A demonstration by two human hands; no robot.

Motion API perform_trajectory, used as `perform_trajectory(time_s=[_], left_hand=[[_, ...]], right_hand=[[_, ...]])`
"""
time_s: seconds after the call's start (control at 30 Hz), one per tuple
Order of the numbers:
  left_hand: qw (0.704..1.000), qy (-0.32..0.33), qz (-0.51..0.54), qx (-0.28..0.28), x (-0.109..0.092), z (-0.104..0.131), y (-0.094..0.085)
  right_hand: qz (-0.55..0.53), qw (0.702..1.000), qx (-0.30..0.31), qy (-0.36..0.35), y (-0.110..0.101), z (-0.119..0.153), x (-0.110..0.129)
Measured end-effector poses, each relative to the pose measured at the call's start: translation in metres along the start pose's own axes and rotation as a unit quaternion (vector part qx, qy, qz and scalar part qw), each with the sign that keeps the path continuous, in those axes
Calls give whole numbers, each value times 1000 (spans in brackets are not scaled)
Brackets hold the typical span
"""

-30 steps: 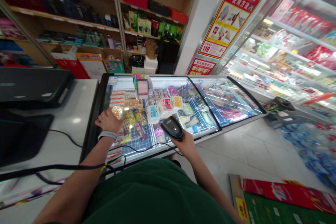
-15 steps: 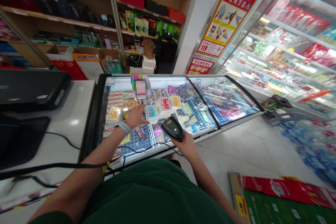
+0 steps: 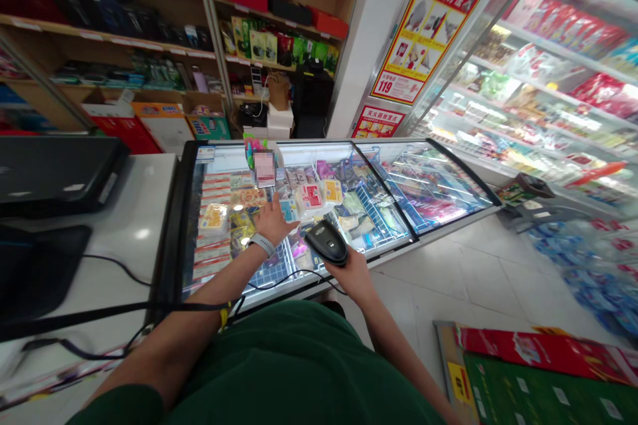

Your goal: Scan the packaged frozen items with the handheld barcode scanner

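My right hand [image 3: 353,273] is wrapped round a black barcode scanner [image 3: 326,243], its head tilted over the glass lid of a chest freezer. My left hand [image 3: 272,220] reaches over the lid with thumb and fingers apart. Just beyond it lies a clear pack with a blue label [image 3: 289,210], partly covered by the fingers; whether they touch cannot be made out. Beside that pack are a red-labelled pack [image 3: 311,196] and a yellow-labelled pack [image 3: 331,191]. Another clear pack with yellow contents [image 3: 214,218] sits left of my left hand.
The chest freezer [image 3: 417,240] runs off to the right. A phone-like device [image 3: 264,168] stands at its back edge. Black cables [image 3: 119,311] cross my left arm. A white counter [image 3: 144,212] stands at left; a green and red carton [image 3: 543,388] is at lower right.
My left hand has moved right, closer to the blue-labelled pack and now partly in front of it. The scanner stays in my right hand, nearly still.
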State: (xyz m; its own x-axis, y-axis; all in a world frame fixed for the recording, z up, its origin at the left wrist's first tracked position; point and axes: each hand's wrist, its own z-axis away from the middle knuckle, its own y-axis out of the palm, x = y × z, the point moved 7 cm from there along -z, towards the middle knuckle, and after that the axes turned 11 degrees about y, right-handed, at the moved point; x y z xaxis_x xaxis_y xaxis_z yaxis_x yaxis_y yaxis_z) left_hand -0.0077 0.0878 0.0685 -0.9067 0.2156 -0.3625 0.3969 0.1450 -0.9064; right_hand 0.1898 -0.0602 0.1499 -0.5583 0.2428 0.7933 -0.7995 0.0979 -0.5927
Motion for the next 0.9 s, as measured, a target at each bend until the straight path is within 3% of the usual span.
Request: perform_trajectory(time_s=[0.3, 0.4, 0.7, 0.9], left_hand=[[999, 20, 35, 36, 18, 7, -7], [998, -7, 39, 46, 27, 13, -8], [995, -80, 61, 0, 35, 27, -6], [995, -80, 65, -16, 30, 25, -9]], right_hand=[[2, 1000, -1, 3, 0, 0, -4], [3, 1000, 2, 7, 2, -1, -4], [5, 1000, 2, 5, 1, 0, -2], [14, 1000, -5, 4, 0, 0, 0]])
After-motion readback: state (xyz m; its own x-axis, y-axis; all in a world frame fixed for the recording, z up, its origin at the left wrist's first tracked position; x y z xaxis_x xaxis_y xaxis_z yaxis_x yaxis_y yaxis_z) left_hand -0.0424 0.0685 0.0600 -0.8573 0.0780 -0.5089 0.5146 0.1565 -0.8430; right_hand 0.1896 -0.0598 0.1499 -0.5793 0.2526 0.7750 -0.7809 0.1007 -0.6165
